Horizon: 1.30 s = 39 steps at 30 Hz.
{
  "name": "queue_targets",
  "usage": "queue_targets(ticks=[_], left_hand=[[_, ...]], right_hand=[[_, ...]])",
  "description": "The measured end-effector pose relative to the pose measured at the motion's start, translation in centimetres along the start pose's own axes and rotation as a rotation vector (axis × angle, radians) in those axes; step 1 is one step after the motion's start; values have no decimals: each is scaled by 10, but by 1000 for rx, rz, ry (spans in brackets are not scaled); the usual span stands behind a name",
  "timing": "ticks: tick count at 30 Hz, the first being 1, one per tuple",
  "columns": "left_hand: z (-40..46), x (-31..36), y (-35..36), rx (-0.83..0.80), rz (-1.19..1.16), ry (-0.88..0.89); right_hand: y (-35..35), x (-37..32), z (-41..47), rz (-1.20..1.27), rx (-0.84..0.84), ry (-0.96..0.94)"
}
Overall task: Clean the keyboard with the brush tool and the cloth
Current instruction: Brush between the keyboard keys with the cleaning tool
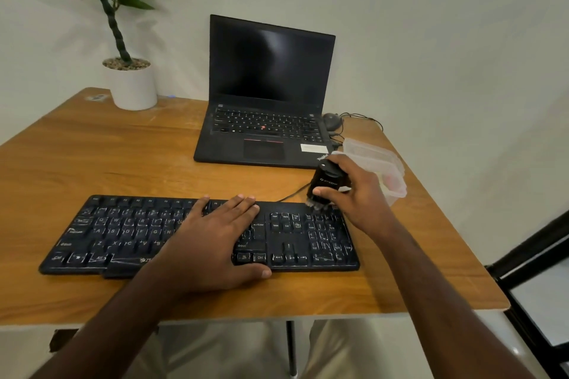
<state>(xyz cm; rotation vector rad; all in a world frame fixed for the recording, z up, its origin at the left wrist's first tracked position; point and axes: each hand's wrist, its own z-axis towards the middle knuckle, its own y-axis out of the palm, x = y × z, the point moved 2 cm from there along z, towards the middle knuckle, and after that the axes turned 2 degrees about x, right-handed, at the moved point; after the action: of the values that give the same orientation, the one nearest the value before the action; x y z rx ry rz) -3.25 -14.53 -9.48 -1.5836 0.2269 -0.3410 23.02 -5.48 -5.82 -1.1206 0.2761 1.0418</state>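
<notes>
- Your right hand [354,191] gripped the brush tool [328,184] over the keyboard [286,237] at its far right corner; brushing was underway.
- Your left hand [215,234] lay flat, fingers straight, steadying it; no cloth was visible, so wiping remained.

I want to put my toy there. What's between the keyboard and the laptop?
In the head view, just bare table between keyboard and laptop, except the keyboard's cable.

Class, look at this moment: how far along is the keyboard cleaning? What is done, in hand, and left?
Done: nothing shows as finished; white marks remain on the keyboard. In hand: the right hand grips the brush tool, bristles at the top right corner, while the left hand lies flat on the keys. Left: the other keys and the cloth wipe; no cloth is visible.
</notes>
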Motion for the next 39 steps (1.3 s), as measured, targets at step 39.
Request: queue_targets(ticks=[39], left_hand=[[2,1,0,25,-21,-4]], right_hand=[[-20,6,-7,188,-87,118]])
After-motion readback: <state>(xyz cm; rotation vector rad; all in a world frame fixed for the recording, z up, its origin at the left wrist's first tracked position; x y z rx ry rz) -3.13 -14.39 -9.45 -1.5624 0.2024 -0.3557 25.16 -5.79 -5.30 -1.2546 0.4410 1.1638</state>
